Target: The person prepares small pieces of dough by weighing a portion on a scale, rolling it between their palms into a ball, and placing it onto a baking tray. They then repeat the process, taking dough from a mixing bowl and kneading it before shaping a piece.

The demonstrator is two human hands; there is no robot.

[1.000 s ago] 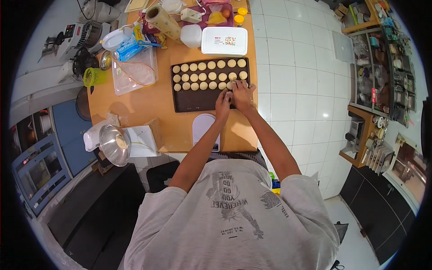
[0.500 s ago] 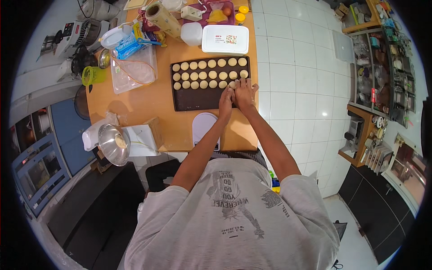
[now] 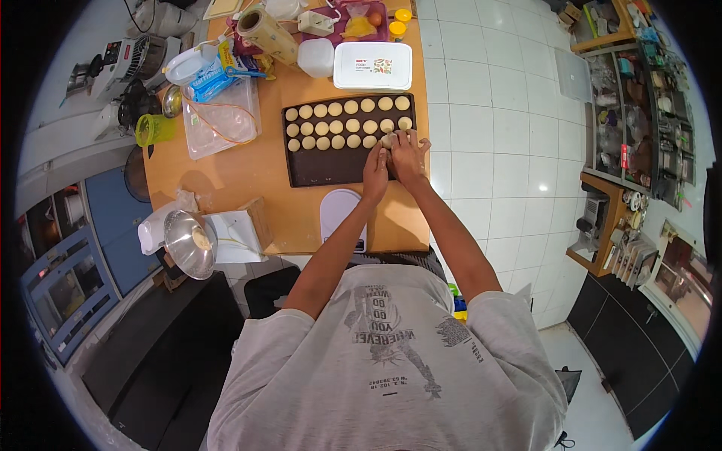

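Observation:
A dark baking tray (image 3: pixel 323 169) holds three rows of pale, round dough balls (image 3: pixel 335 109) on the orange tabletop (image 3: pixel 282 218). My left hand (image 3: pixel 376 169) is closed at the tray's lower right, its thumb alongside my right hand; whatever it grips is hidden. The fingers of my right hand (image 3: pixel 408 156) curl over a pale dough piece (image 3: pixel 386 141) at the right end of the bottom row, partly covering it. Just below the tray lies a light lilac kitchen scale (image 3: pixel 338 207), mostly between my forearms.
Behind the tray stand a white lidded container (image 3: pixel 372 66), a film roll (image 3: pixel 267 37) and a pink tray (image 3: pixel 368 11). A clear box (image 3: pixel 218 128) is left; a steel bowl (image 3: pixel 188 248) and white box (image 3: pixel 233 237) sit lower left. Shelving (image 3: pixel 632 120) lines the right.
Both hands stay at the tray's right end. Since a second ago my left hand has edged slightly rightward and up, and my right fingers have shifted a little over the dough.

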